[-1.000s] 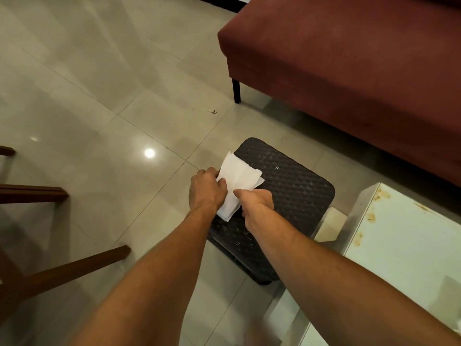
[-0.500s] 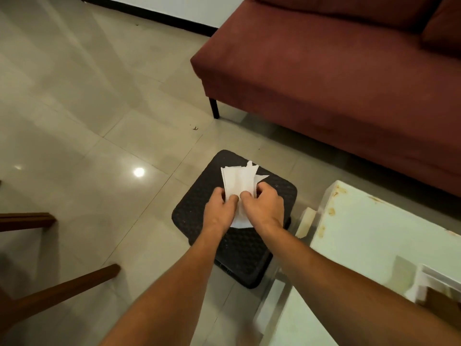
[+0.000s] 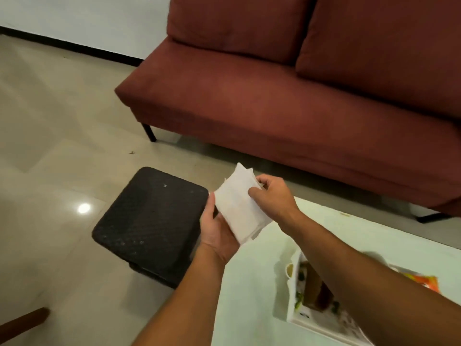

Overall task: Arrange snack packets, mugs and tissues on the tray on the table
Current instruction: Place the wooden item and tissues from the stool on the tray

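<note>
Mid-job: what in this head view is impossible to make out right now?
Tray contents: head view, right forearm covers most; the rest is blurred.
Orange packet: head view, mostly behind that forearm, print unreadable.
Tissues: sheet count unclear; left hand and right hand cover parts of the stack.
Table: cut off by bottom and right edges.

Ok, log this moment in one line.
tissues: in both hands | left hand: holds bottom | right hand: grips top | tray: on table, tissues not placed
</note>
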